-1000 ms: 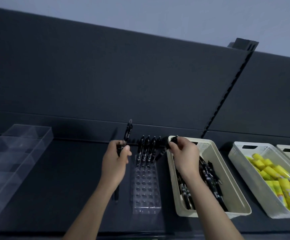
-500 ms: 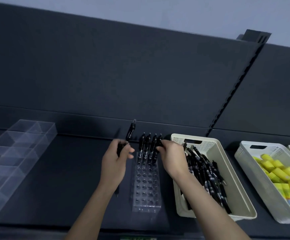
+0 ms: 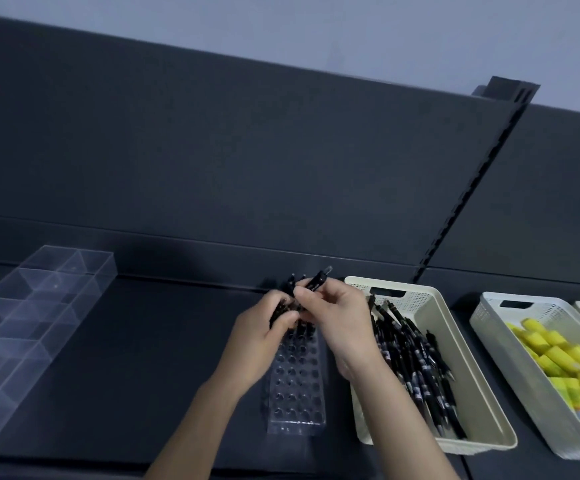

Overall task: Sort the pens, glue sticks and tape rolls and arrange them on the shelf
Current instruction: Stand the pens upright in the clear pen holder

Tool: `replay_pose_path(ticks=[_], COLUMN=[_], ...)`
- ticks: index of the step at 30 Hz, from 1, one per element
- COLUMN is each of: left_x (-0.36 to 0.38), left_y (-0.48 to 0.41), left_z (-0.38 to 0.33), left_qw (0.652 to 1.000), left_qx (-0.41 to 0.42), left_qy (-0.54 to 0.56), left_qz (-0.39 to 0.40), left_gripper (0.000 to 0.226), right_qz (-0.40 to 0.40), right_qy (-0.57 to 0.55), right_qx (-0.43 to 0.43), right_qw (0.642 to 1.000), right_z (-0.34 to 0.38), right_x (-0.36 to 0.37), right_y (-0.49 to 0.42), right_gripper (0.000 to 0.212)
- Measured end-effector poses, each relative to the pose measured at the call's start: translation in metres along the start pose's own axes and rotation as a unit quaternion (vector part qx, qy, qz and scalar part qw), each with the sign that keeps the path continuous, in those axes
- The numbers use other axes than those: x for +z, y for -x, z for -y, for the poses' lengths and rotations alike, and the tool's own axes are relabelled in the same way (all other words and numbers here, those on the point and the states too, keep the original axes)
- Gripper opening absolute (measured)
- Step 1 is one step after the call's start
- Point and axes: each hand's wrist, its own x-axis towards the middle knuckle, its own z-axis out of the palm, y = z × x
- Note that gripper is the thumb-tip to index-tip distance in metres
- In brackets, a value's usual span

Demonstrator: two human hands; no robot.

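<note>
I am pinching one black pen in my right hand, with my left hand curling round its lower end, above the far end of the clear pen rack. A few standing pens are filling that end; the near holes are standing empty. Right of the rack, many loose pens are lying in the cream basket, and the glue sticks are lying further right. I judge the sorting as barely begun.

The pens are black with pale markings, in a cream basket pierced with fine dots. The glue sticks are bright yellow in a white basket, the pen holder clear against the charcoal shelf
</note>
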Motion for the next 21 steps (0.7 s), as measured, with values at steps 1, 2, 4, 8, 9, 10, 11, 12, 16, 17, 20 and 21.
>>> replay_pose_path(ticks=[1,2,4,8,9,10,11,12,16,17,20,21], left_x=[-0.001,-0.004,-0.01,-0.022,-0.024,-0.025,-0.026,-0.027,-0.028,-0.029,-0.029,-0.028], left_y=[0.0,0.0,0.001,0.002,0.002,0.002,0.002,0.002,0.001,0.001,0.001,0.0], left_z=[0.002,0.004,0.008,0.015,0.016,0.016,0.017,0.017,0.017,0.017,0.02,0.02], left_qw=[1.0,0.999,0.99,0.969,0.967,0.967,0.967,0.968,0.967,0.967,0.965,0.964], left_qx=[0.006,0.003,-0.03,-0.071,-0.08,-0.087,-0.09,-0.09,-0.09,-0.094,-0.104,-0.107], left_qy=[-0.009,-0.009,0.045,0.08,0.083,0.087,0.089,0.09,0.109,0.113,0.126,0.128], left_qz=[-0.018,-0.048,-0.131,-0.223,-0.226,-0.224,-0.221,-0.216,-0.21,-0.209,-0.206,-0.205], left_gripper=[0.01,0.01,0.01,0.014,0.011,0.007,0.005,0.006,0.025,0.033,0.041,0.043], right_qz=[-0.011,-0.028,-0.071,-0.096,-0.088,-0.081,-0.074,-0.068,-0.068,-0.063,-0.039,-0.028], right_qy=[-0.012,-0.021,0.001,0.203,0.256,0.286,0.296,0.305,0.378,0.398,0.454,0.465], right_qx=[-0.01,-0.021,-0.039,-0.08,-0.099,-0.108,-0.106,-0.098,-0.084,-0.087,-0.086,-0.082], right_qw=[1.0,0.999,0.997,0.971,0.958,0.948,0.946,0.945,0.92,0.911,0.886,0.881], right_z=[0.001,0.0,-0.002,-0.017,-0.022,-0.025,-0.029,-0.033,-0.045,-0.046,-0.05,-0.051], right_x=[-0.001,-0.003,-0.011,-0.014,-0.011,-0.008,-0.004,-0.002,0.003,0.004,0.009,0.01], right_y=[0.0,-0.001,-0.006,-0.011,-0.012,-0.012,-0.013,-0.014,-0.016,-0.015,-0.014,-0.014], right_gripper=[0.007,0.011,0.016,0.012,0.011,0.008,0.005,0.003,0.02,0.025,0.039,0.042])
